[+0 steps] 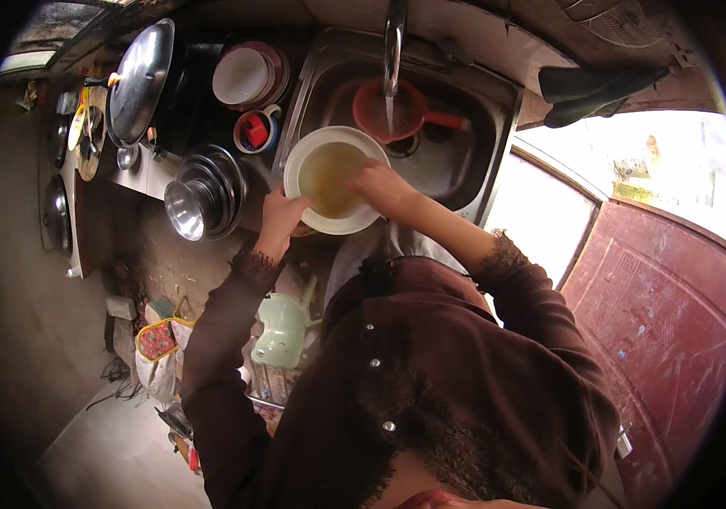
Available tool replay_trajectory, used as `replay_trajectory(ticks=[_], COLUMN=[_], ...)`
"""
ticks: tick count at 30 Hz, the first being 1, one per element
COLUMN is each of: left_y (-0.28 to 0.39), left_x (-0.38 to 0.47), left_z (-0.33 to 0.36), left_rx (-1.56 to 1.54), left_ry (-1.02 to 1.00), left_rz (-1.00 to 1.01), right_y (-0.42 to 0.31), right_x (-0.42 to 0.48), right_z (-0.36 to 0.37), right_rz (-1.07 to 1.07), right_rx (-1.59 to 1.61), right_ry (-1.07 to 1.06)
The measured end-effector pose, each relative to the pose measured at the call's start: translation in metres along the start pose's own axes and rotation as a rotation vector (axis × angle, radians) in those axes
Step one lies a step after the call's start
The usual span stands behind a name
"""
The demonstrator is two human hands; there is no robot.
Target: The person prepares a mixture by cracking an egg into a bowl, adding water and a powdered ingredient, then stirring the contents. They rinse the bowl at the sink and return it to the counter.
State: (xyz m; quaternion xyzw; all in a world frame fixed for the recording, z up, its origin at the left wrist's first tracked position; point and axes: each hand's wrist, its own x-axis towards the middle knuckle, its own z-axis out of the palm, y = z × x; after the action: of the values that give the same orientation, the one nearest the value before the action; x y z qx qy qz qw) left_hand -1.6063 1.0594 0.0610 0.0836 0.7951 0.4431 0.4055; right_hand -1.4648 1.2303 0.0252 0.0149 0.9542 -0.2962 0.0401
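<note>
My left hand (283, 213) grips the left rim of a white bowl (293, 181), which holds cloudy yellowish liquid. The fingers of my right hand (385, 184) reach over the bowl's right rim and into the liquid; whether they hold anything is hidden. The bowl is held over the front left edge of a stainless steel sink (458, 172). Behind it, water runs from a chrome faucet (393, 60) into a red plastic strainer or dipper (369, 108) with a handle, lying in the sink.
Left of the sink are stacked bowls (240, 79), a mug (267, 130) with a red item in it, and nested steel bowls (235, 191). A large pan lid (140, 83) stands farther left. A pale green plastic stool or toy (280, 331) sits below my left arm. A reddish door (655, 305) is at right.
</note>
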Motion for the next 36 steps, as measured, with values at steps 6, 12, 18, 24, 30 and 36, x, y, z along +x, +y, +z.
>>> replay_trajectory(ticks=[6, 12, 18, 24, 30, 36], left_y=[0.009, 0.033, 0.057, 0.079, 0.097, 0.113], left_x=[0.0, -0.005, 0.0, 0.003, 0.009, 0.015], left_z=[-0.003, -0.005, -0.001, 0.004, 0.006, 0.007], left_rx=[0.086, 0.095, 0.227, 0.307, 0.39, 0.482], left_ry=[-0.044, -0.066, -0.108, -0.168, -0.249, -0.314], left_rz=[-0.01, -0.133, -0.178, -0.221, -0.305, -0.374], right_y=[0.01, 0.039, 0.038, 0.025, 0.018, 0.017], right_x=[-0.023, -0.051, -0.049, -0.041, -0.048, -0.047], right_z=[0.002, 0.026, 0.055, 0.061, 0.052, 0.055], right_rz=[0.025, 0.636, 0.519, 0.453, 0.509, 0.509], right_rx=[0.361, 1.275, 1.385, 1.501, 1.612, 1.704], right_ry=[0.821, 0.746, 0.428, 0.458, 0.423, 0.395])
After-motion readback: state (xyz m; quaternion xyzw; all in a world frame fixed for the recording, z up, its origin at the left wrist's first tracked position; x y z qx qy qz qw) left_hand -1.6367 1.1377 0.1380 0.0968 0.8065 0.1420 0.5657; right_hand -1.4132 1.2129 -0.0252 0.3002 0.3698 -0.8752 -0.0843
